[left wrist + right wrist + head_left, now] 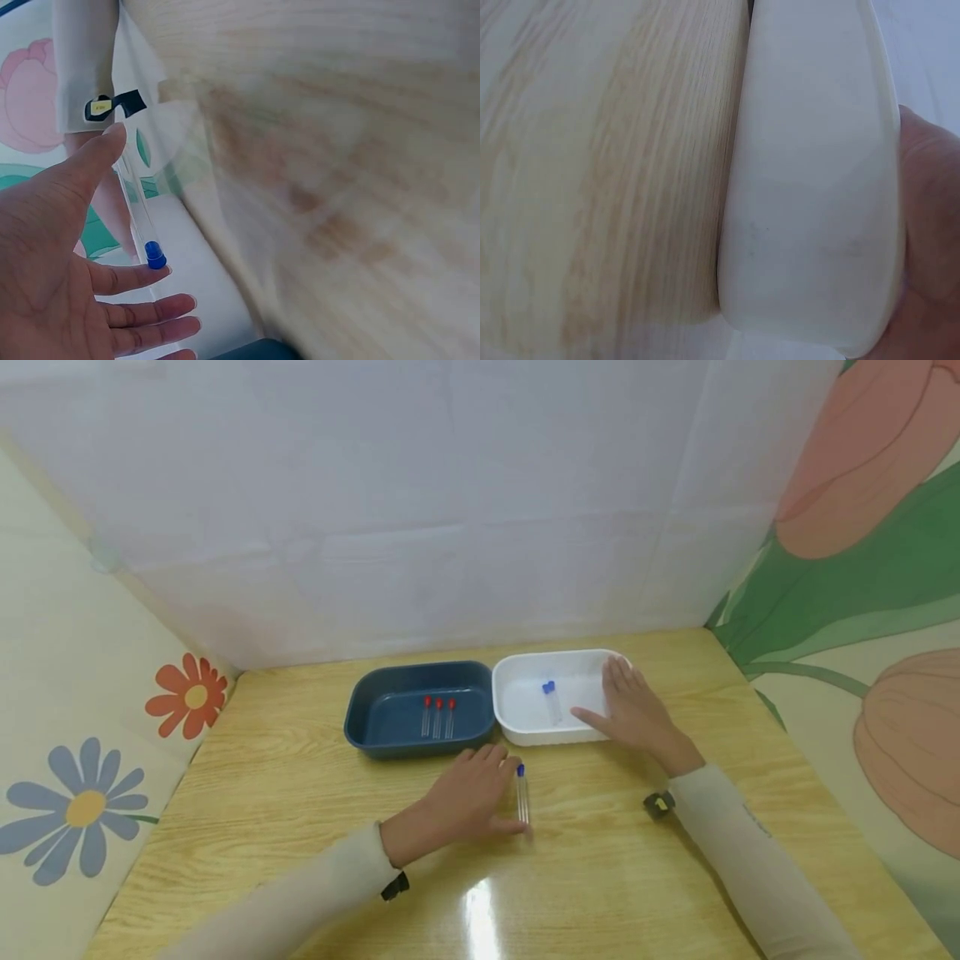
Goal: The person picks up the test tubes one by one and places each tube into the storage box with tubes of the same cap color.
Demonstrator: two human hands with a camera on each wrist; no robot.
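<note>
My left hand (468, 793) holds a clear test tube (522, 802) with a blue cap lengthwise between thumb and index finger, just in front of the trays. In the left wrist view, the thumb meets the tube's bottom end and the index finger (127, 277) touches the blue cap (155, 255); the other fingers are extended. Over the right end of the white tray (517, 731), my right hand (637, 710) is spread, holding nothing. Two blue-capped tubes (553, 703) lie in that tray. In the right wrist view, part of the hand (934, 225) shows beyond the tray's rim.
A dark blue tray (367, 743) stands against the white tray's left side, with three red-capped tubes (438, 718) lying in it. Both trays are on a wood-grain table (600, 877). A white cloth (450, 527) hangs behind them. Painted walls flank the table.
</note>
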